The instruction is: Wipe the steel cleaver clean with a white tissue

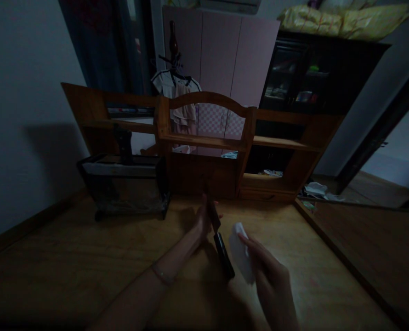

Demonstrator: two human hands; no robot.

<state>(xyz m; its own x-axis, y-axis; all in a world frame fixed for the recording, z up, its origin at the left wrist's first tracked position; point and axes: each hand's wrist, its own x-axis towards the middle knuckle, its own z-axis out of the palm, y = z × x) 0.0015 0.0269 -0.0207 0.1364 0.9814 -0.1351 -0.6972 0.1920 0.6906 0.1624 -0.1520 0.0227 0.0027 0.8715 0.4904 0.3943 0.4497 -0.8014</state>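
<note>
My left hand (201, 223) is closed around the blade part of a knife (223, 255), its fingertips showing past the far side. The knife's black handle points down towards me, and its dark blade slants up and away. A folded white cloth or tissue (241, 253) is pinched in my right hand (268, 271), just right of the handle and apart from it. Dim light leaves the blade's far end hard to make out. Both hands are above the wooden tabletop (132, 257).
A dark-framed, clear-sided box (125, 184) stands at the back left, with a black object (123, 142) at its top. A wooden shelf unit (207, 97) runs along the far edge. The tabletop's raised right edge (342, 253) borders another brown surface (373, 239).
</note>
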